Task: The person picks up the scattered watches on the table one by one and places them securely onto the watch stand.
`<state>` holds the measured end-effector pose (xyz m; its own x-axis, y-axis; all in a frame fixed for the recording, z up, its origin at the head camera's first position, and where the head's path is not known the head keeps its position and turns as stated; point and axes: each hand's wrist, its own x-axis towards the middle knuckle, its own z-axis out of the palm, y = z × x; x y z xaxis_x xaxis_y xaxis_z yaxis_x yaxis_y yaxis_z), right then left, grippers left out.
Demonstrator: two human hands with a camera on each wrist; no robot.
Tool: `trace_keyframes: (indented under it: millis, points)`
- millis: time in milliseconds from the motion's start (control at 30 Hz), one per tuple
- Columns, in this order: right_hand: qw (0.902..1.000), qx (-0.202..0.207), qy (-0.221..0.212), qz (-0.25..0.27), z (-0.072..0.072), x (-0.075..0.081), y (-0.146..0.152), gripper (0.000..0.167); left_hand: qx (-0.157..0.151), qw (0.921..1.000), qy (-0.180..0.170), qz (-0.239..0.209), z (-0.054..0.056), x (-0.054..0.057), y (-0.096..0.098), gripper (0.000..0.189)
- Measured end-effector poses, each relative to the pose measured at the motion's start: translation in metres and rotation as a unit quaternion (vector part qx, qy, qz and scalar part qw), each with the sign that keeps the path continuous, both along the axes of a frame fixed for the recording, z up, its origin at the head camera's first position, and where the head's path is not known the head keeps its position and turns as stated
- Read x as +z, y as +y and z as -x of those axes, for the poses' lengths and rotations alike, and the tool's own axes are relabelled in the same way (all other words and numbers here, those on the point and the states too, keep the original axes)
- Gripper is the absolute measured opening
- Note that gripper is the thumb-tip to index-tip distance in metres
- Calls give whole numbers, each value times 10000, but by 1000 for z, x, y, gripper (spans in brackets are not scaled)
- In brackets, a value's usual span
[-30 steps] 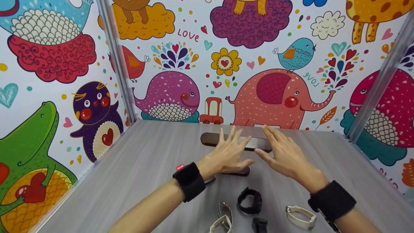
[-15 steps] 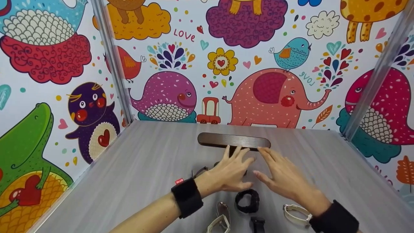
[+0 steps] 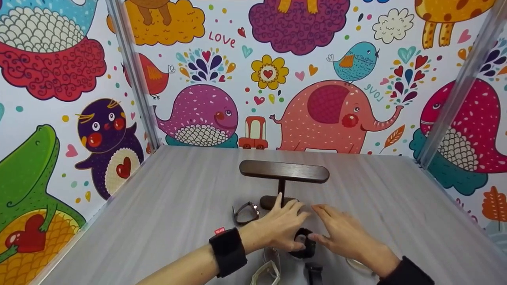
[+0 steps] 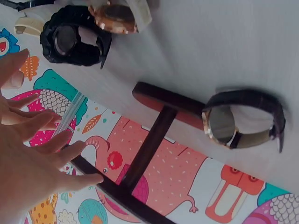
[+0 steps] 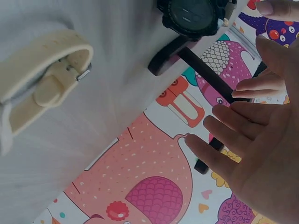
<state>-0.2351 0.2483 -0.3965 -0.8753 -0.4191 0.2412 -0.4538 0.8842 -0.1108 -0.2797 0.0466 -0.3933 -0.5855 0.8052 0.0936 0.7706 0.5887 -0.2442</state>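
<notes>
A T-shaped dark wooden watch stand [image 3: 284, 171] stands upright beyond both hands. My left hand [image 3: 277, 227] has its fingers spread, overlapping the stand's base in the head view. Opposite it, my right hand [image 3: 348, 233] is held with straight fingers and the thumb apart. Neither holds anything. Beneath and between them lies a chunky black watch [image 4: 65, 39], partly hidden by the left thumb. Left of the stand's base sits a dark-strapped watch with a rose-gold case [image 4: 219, 125]. A cream-strapped watch [image 5: 51, 51] rests under the right wrist, mostly hidden in the head view.
Near the front are another black watch [image 3: 314, 273] and a rose-gold watch [image 4: 117, 16] beside a pale strap. The grey tabletop [image 3: 178, 190] ends at walls printed with cartoon animals, with metal posts [image 3: 138, 75] at the corners.
Both hands have drawn back from the stand's top bar toward the front, uncovering the bar, post and part of the base. The dark-strapped watch at left has come into view.
</notes>
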Motion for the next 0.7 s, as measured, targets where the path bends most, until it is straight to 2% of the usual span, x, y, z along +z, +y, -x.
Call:
trace_keyframes:
  millis: [100,333,567,700]
  points:
    - [9999,106,-32,-91,-1,-7,2,71,-3,9998,-157,101,0,-6,0,80]
    - [9975,120,-565,-403,1,-20,4,72,23,9989,-309,361,-1,-18,2,82]
    - [9970,570,-316,-407,6,-30,4,59,64,9986,-475,223,-2,-24,6,68]
    - [9970,604,-355,-326,8,-31,4,55,23,9974,-713,78,-2,-26,6,64]
